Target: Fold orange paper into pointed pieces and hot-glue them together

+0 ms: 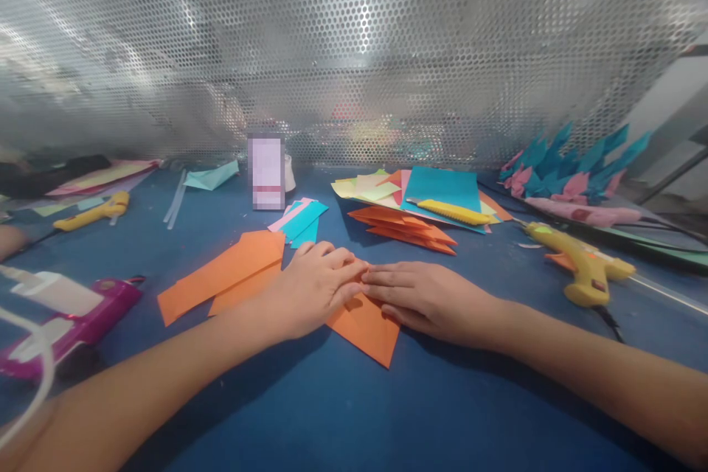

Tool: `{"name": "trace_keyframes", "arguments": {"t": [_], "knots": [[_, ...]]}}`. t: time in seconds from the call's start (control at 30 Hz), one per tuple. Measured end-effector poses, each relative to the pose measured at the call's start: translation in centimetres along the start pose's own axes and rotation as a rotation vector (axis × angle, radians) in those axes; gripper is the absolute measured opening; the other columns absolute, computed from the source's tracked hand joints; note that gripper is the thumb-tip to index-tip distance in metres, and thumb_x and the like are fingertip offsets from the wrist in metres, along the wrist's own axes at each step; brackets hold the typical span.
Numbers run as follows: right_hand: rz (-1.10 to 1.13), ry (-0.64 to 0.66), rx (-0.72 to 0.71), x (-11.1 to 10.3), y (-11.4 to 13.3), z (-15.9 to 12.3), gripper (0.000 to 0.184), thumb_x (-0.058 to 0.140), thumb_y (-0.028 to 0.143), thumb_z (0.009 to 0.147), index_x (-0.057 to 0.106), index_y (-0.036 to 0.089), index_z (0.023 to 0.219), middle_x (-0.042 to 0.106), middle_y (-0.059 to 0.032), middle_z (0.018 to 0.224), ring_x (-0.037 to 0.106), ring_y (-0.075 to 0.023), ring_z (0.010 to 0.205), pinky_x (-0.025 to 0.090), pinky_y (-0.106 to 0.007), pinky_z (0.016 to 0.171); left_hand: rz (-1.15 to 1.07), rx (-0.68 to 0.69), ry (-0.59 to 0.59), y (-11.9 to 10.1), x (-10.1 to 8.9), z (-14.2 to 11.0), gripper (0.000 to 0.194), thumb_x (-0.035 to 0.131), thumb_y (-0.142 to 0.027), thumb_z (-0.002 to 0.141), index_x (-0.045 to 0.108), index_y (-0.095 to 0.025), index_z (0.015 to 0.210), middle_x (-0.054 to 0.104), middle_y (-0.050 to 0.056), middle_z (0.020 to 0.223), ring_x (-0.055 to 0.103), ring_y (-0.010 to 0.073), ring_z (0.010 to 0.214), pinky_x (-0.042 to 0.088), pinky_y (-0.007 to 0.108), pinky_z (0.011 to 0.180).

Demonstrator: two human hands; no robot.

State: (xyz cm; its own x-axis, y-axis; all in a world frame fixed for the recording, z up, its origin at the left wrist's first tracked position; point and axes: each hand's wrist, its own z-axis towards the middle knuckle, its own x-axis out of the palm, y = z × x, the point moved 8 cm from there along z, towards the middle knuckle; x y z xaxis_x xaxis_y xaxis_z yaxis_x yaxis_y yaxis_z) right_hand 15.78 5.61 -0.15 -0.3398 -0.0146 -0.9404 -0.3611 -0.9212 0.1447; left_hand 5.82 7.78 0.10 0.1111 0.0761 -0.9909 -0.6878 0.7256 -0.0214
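A folded piece of orange paper [368, 324] lies on the blue table in front of me, one corner pointing towards me. My left hand [318, 284] has its bent fingers and thumb on the upper left of this paper. From the other side, my right hand [436, 302] grips its upper right part, with the thumb lower on the sheet and the fingers straight along the top. The fingertips of both hands meet at the paper's upper edge, which they hide. Beside my left hand lie more orange paper pieces [226, 273].
Behind my hands are pleated orange papers [403, 228], a yellow cutter knife [456, 212] on blue sheets [442, 188], and pink and blue strips [304, 221]. A yellow glue gun [580, 262] lies right, a magenta power strip [105, 317] left. A perforated metal panel [354, 51] stands behind.
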Motion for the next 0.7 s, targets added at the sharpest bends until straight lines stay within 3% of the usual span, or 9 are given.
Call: {"name": "trace_keyframes", "arguments": {"t": [0.27,0.53,0.7], "knots": [[0.003,-0.149,0.13,-1.2,-1.3,-0.4,0.027,0.054,0.028,0.088,0.062,0.015,0.11,0.065,-0.0122,0.113,0.06,-0.022,0.105,0.05,-0.036,0.089,0.03,-0.016,0.017,-0.4,0.2,0.1,0.031,0.035,-0.035,0.098,0.053,-0.023,0.121,0.058,0.005,0.114,0.047,0.0237,0.102,0.035,0.04,0.088],[0.008,-0.107,0.096,-1.2,-1.4,-0.2,0.027,0.053,0.029,0.089,0.062,0.013,0.109,0.065,-0.0123,0.11,0.06,-0.022,0.101,0.049,-0.036,0.087,0.107,0.011,-0.013,-0.9,0.1,0.2,0.028,0.038,-0.03,0.098,0.054,-0.019,0.118,0.059,0.007,0.108,0.05,0.0249,0.101,0.039,0.041,0.084],[-0.033,-0.07,0.074,-0.9,-1.3,-0.3,0.029,0.05,0.029,0.091,0.063,0.013,0.111,0.065,-0.0124,0.11,0.058,-0.0234,0.1,0.049,-0.038,0.086,-0.001,0.144,-0.102,-1.6,0.4,0.0,0.027,0.034,-0.022,0.099,0.055,-0.015,0.113,0.057,0.01,0.111,0.053,0.0217,0.105,0.045,0.038,0.087]]}}
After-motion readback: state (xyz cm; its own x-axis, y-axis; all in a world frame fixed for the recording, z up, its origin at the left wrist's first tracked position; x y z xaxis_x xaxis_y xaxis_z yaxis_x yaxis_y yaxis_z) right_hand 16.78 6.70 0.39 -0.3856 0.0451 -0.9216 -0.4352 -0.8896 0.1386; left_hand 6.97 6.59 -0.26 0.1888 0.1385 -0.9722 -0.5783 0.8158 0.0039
